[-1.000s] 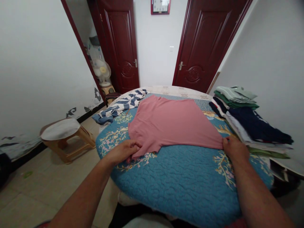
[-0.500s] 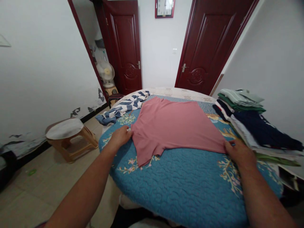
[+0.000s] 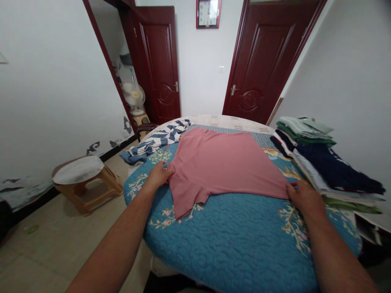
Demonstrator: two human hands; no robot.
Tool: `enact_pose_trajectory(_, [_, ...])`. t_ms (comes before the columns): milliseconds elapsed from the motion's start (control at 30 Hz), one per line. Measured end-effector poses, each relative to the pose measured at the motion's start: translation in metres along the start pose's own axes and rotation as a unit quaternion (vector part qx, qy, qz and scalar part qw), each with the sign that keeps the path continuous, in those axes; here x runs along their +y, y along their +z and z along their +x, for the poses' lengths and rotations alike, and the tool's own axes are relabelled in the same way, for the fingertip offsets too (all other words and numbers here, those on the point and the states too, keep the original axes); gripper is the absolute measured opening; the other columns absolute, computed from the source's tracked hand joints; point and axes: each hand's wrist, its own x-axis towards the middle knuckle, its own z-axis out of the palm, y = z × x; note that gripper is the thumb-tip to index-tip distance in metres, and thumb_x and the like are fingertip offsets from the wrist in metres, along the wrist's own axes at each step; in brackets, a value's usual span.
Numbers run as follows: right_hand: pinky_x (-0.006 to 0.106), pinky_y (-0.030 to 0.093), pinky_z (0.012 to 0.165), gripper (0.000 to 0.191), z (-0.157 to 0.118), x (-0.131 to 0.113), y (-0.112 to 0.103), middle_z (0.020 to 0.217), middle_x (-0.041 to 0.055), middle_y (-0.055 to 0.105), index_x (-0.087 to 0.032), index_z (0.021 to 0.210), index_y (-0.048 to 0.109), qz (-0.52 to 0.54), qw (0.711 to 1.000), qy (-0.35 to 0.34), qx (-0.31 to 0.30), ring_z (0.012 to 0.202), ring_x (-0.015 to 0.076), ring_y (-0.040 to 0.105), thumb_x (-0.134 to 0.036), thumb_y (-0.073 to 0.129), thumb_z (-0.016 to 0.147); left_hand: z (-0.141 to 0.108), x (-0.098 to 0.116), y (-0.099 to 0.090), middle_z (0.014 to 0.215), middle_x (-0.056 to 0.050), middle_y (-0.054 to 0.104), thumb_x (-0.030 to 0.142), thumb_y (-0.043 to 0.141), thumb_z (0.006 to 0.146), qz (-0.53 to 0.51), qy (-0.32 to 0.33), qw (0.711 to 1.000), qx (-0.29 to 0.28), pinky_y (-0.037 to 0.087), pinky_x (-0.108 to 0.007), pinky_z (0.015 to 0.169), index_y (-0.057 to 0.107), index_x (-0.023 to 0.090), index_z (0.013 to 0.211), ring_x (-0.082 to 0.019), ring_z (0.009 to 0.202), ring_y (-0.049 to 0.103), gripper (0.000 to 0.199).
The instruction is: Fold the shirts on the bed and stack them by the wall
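Note:
A pink T-shirt [image 3: 226, 162] lies spread sideways over a blue quilted cover [image 3: 232, 232] on a round table. Its collar and shoulder end faces left, its hem faces right, and one sleeve points toward me. My left hand [image 3: 159, 175] pinches the shirt's edge near the collar and shoulder. At the near corner of the hem, my right hand [image 3: 302, 195] grips the cloth between thumb and fingers. The shirt's near side runs fairly straight between the sleeve and my right hand.
To the right rises a stack of folded clothes [image 3: 332, 162]. A crumpled blue-and-white patterned garment [image 3: 159, 140] lies at the table's left edge. On the floor at left stands a plastic stool [image 3: 88, 179]. Behind are a fan [image 3: 133, 95], two dark red doors and a wall clock [image 3: 208, 13].
The view has shifted slightly. My left hand's fingers have closed further onto the shirt near the collar. My right hand stays at the hem corner, and the shirt lies nearly the same.

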Motion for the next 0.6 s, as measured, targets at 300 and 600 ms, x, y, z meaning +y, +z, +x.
enact_pose_trajectory(300, [0.045,0.056,0.090,0.057,0.001,0.001,0.000,0.112,0.0171,0.080,-0.023,0.123,0.079,0.009,1.000,-0.003,-0.008,0.099,0.0355,0.075,-0.063,0.045,0.100,-0.010,0.008,0.001,0.074,0.003,0.066,0.023,0.079,0.079,-0.264,-0.048,0.963,-0.005,0.043,-0.023,0.054,0.047,0.016,0.161,-0.013,0.056,0.057,0.088])
enact_pose_trajectory(600, [0.036,0.053,0.094,0.040,-0.011,-0.017,-0.020,0.111,0.0139,0.081,-0.021,0.120,0.079,0.040,0.999,0.007,0.004,0.107,0.0293,0.074,-0.044,0.050,0.103,-0.007,-0.010,-0.003,0.068,0.003,0.062,0.031,0.068,0.081,-0.044,0.053,0.996,0.056,0.047,-0.027,0.056,0.068,0.020,0.138,-0.019,0.056,0.059,0.058])
